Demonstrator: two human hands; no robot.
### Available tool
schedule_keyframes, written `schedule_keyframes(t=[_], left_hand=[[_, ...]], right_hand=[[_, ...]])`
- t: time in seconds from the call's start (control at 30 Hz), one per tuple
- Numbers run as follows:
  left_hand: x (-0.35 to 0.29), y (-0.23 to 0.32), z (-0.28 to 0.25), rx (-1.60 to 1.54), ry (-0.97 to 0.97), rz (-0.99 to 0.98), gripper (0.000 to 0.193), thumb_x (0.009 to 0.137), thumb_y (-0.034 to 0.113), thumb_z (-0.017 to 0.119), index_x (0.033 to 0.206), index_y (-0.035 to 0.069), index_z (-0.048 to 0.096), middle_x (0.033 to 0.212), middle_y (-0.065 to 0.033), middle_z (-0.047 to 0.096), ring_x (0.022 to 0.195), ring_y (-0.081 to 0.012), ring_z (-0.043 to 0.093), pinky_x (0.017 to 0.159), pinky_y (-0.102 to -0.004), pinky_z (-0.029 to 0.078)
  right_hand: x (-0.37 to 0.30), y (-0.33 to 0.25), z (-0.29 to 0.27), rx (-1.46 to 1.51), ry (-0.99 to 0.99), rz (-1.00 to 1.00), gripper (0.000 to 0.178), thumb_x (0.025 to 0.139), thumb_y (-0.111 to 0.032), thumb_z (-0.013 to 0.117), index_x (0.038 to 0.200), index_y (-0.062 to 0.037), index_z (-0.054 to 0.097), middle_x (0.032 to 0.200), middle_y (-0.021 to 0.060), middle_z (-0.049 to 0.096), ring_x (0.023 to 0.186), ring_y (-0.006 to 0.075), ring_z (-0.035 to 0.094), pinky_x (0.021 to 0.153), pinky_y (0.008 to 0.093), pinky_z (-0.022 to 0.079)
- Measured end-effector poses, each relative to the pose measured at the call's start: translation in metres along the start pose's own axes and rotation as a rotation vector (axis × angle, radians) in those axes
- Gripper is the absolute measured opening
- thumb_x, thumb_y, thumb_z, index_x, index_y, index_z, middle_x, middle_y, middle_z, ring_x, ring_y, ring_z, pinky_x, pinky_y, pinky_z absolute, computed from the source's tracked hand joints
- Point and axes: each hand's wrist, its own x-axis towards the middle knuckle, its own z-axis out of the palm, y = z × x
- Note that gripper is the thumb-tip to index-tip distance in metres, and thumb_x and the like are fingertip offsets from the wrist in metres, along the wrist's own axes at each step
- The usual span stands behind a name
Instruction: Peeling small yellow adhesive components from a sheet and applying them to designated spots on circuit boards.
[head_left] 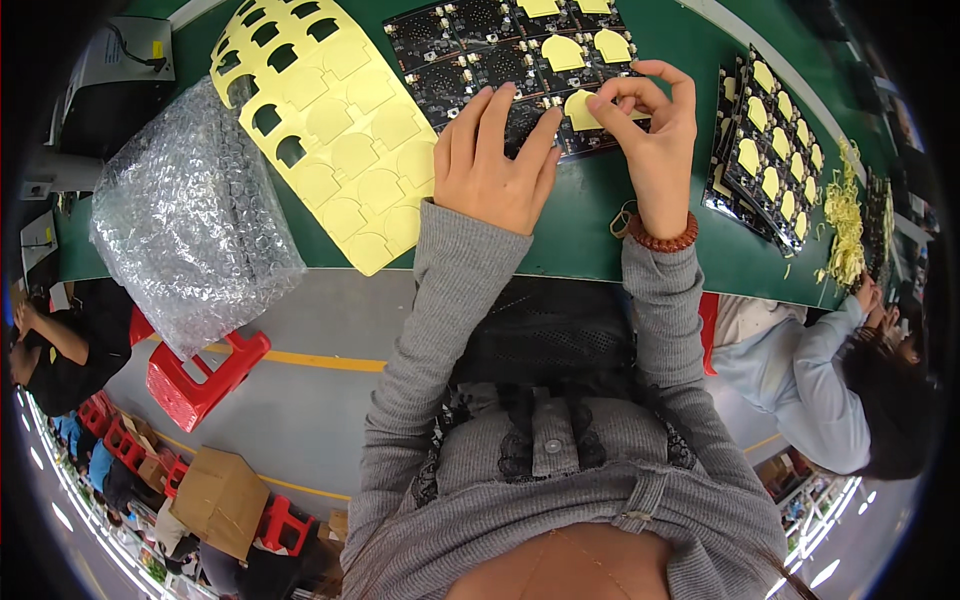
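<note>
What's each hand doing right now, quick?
Left hand: open, fingers spread over the black circuit board panel.
Right hand: thumb and index finger closed in a pinch at a yellow sticker; firm grip can't be told.

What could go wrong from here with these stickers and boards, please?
The yellow die-cut sticker at the right hand could end up crooked on the circuit-board panel. Loose yellow scraps beside the stacked panels might stray onto them. The bubble-wrap bag overhangs the table and may slip.

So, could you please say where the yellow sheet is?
The yellow sheet lies upper left in the head view, between the bubble wrap and left hand.
</note>
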Motion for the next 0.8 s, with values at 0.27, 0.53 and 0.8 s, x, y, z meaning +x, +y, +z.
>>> schedule_keyframes(t=[0.27,0.53,0.8], left_hand=[[0.008,0.006,-0.003,0.026,0.014,0.013,0.033,0.071,0.019,0.064,0.104,0.018,0.061,0.115,-0.0076,0.050,0.106,-0.0264,0.048,0.087,-0.0368,0.039],[0.010,0.005,0.006,-0.011,-0.050,0.137,0.038,0.070,0.016,0.065,0.106,0.008,0.058,0.113,-0.0080,0.052,0.109,-0.0236,0.047,0.090,-0.0383,0.038],[0.012,0.010,0.008,0.013,-0.017,0.125,0.037,0.071,0.018,0.064,0.106,0.009,0.057,0.112,-0.0074,0.051,0.105,-0.0229,0.047,0.088,-0.0381,0.038]], right_hand=[[-0.006,0.001,0.004,-0.322,0.015,-0.166,0.029,0.067,-0.003,0.063,0.093,-0.0040,0.050,0.075,0.0022,0.056,0.065,0.0126,0.046,0.066,0.0248,0.040],[-0.017,-0.010,0.006,-0.710,-0.043,-0.408,0.027,0.071,-0.004,0.058,0.098,-0.0076,0.054,0.092,0.0040,0.053,0.082,0.0224,0.048,0.077,0.0333,0.036],[-0.020,-0.016,-0.002,-1.068,-0.066,-0.573,0.040,0.071,-0.008,0.055,0.111,-0.0095,0.051,0.099,0.0031,0.052,0.099,0.0219,0.045,0.089,0.0396,0.030]])
